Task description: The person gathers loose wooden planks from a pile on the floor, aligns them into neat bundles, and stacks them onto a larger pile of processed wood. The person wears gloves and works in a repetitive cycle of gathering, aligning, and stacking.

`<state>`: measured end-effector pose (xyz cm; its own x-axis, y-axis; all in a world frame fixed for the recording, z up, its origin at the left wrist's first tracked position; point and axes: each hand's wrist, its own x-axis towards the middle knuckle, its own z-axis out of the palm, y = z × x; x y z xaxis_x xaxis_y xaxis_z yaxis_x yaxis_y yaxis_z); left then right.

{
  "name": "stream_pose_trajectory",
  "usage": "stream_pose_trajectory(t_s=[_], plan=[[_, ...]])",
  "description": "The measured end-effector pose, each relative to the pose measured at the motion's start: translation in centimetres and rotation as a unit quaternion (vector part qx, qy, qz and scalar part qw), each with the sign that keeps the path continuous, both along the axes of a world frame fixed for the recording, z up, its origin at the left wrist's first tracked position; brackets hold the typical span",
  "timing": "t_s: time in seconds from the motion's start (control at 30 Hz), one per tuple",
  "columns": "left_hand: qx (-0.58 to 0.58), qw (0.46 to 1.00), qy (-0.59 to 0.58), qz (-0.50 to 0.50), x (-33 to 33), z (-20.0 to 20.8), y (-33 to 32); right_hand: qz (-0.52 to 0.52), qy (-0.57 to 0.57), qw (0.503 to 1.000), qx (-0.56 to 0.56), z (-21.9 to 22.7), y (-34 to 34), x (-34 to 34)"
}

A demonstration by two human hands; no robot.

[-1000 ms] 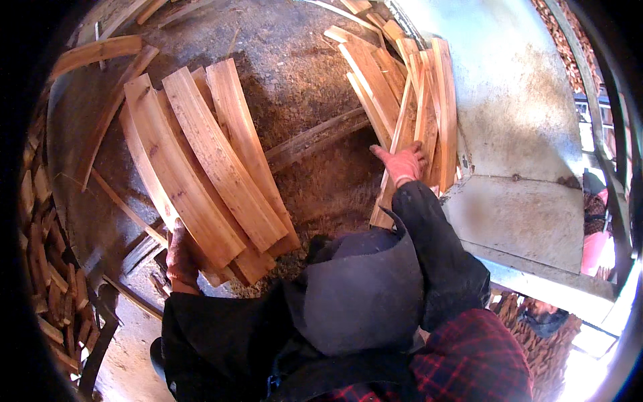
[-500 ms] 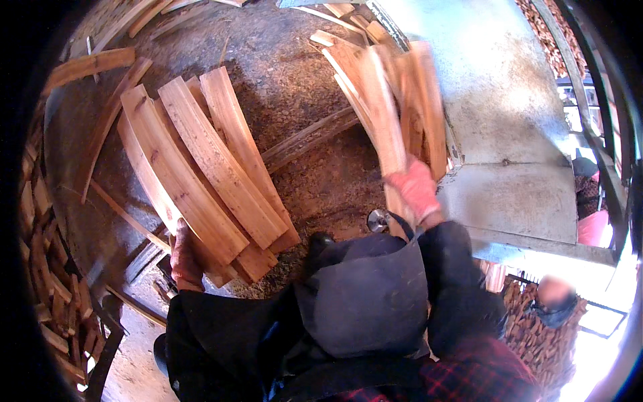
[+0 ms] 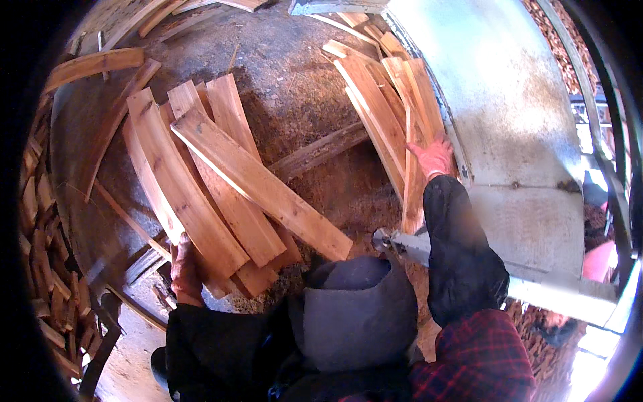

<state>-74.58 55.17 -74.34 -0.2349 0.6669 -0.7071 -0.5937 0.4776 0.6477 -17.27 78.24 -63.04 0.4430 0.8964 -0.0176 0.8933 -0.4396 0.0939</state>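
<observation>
Right hand (image 3: 434, 155) now sits higher up the leaning boards (image 3: 395, 114) than half a second ago, fingers curled round the edge of one plank, metal panel (image 3: 509, 120) just beside the knuckles. Left hand (image 3: 184, 271) stays clamped under the low end of the fanned stack of planks (image 3: 214, 194) (fingers wrapped beneath, tips hidden). One top plank (image 3: 261, 184) now lies crosswise over the stack, sawdust floor (image 3: 301, 94) between the piles.
</observation>
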Motion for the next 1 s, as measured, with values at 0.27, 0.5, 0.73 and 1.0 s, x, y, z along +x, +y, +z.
stream_pose_trajectory(t_s=[0.27,0.5,0.73,1.0], plan=[[-0.004,1.0,-0.001,0.026,0.1,0.8,-0.5,-0.119,-0.054,0.991,-0.037,-2.3,3.0,1.3],[-0.014,0.999,-0.022,0.039,0.5,0.9,-0.4,-0.086,-0.018,0.996,-0.008,-0.8,5.4,3.6],[0.003,1.0,-0.006,0.029,-0.2,0.7,-0.5,-0.156,-0.089,0.982,-0.054,-3.0,-0.9,-0.2],[-0.01,1.0,0.014,0.006,0.3,2.0,0.4,-0.13,-0.086,0.987,-0.046,-4.1,-2.9,2.6]])
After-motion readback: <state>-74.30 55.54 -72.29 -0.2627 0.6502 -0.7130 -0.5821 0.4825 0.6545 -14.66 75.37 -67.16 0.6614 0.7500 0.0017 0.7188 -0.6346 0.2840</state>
